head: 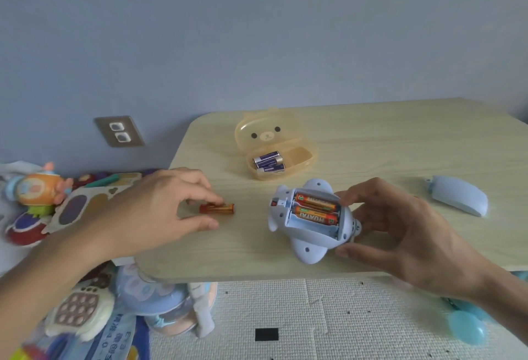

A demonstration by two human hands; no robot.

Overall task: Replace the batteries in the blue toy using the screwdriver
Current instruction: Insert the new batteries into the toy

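The blue toy [307, 245] lies upside down on the table with its battery bay uncovered. Two orange batteries [315, 211] sit side by side in the bay. My right hand [400, 234] grips the toy's right side, fingers above and thumb below. A third orange battery [218, 208] lies loose on the table to the toy's left. My left hand [160, 211] hovers over it with thumb and fingers apart; the index fingertip is at the battery's top edge and the thumb is clear of it. No screwdriver is in view.
An open yellow bear-face box [300, 164] holding purple batteries [268, 162] stands behind the toy. A pale blue cover piece [460, 199] lies at the right. The wooden table [400, 142] ends near me; toys crowd the floor at left.
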